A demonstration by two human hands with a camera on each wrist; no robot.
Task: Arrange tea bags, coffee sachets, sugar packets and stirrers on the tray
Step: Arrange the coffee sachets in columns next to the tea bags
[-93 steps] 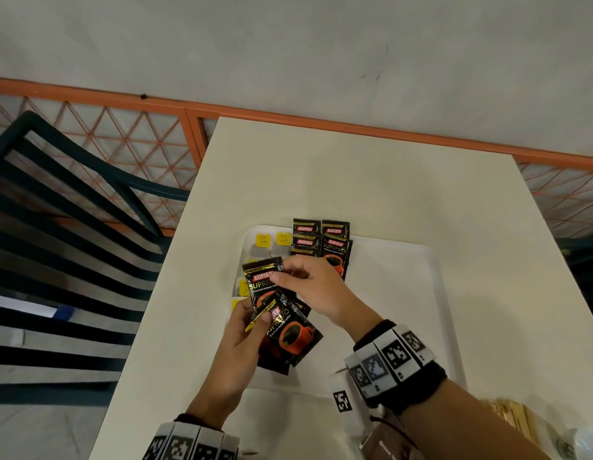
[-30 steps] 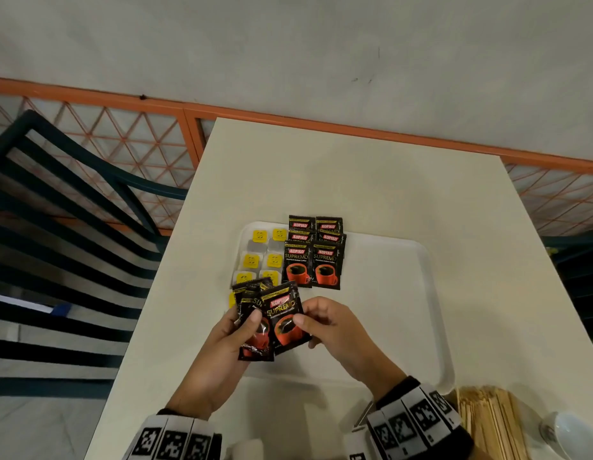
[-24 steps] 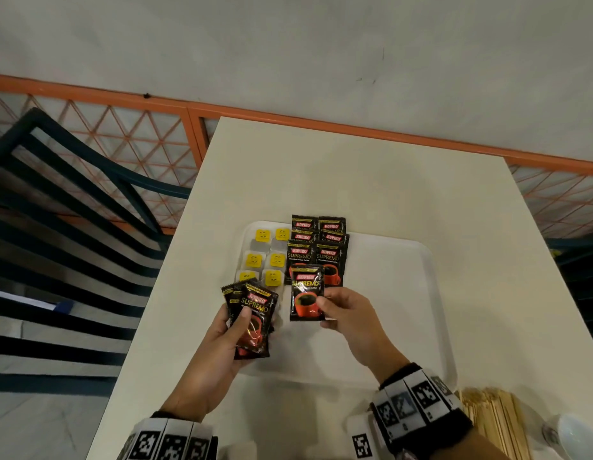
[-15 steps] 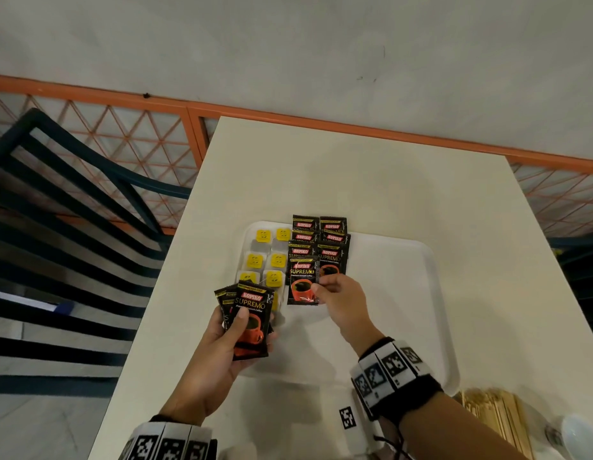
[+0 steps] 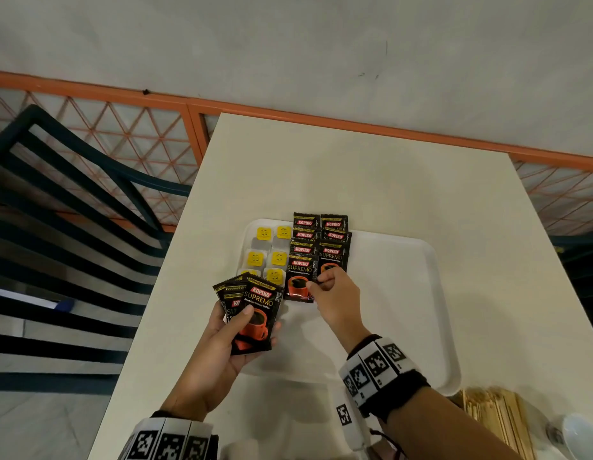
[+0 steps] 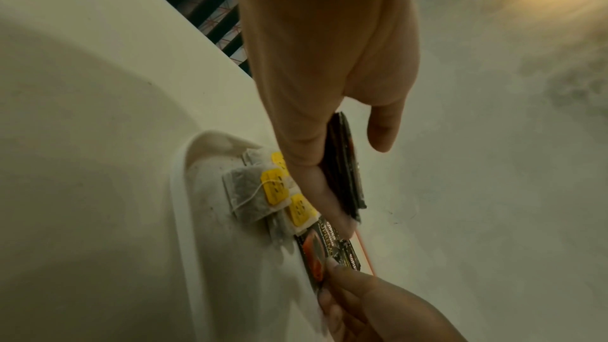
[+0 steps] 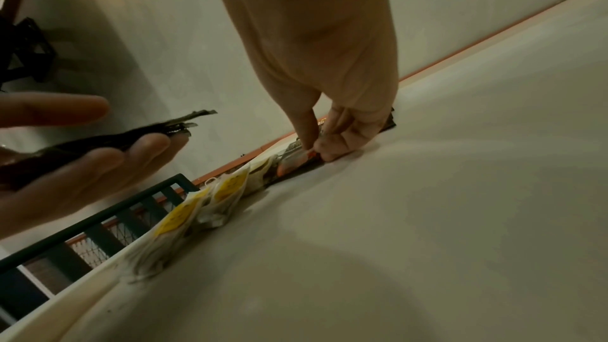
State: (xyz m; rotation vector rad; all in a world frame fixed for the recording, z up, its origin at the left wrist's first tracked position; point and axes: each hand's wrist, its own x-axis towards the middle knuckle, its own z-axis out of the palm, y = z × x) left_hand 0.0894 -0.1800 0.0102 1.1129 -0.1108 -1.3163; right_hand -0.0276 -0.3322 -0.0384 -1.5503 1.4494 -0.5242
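A white tray (image 5: 404, 293) lies on the cream table. Tea bags with yellow tags (image 5: 275, 258) sit in two columns at its far left corner. Beside them, black coffee sachets (image 5: 333, 250) overlap in two columns. My right hand (image 5: 325, 287) pinches the lower right corner of the nearest sachet (image 5: 298, 277), which lies at the front of the left column. My left hand (image 5: 235, 330) grips a fanned stack of coffee sachets (image 5: 255, 313) just above the tray's left edge, thumb on top. In the right wrist view, my right hand's fingertips (image 7: 316, 147) press the sachet down onto the tray.
Wooden stirrers (image 5: 497, 423) lie in a bundle off the tray at the table's near right, next to a white cup (image 5: 580, 436). A dark slatted chair (image 5: 72, 227) stands left of the table. An orange railing (image 5: 321, 121) runs behind the table.
My right hand took one sachet from the left hand's stack, carried it forward and laid it at the front of the left column. The left hand stays put with the remaining sachets.
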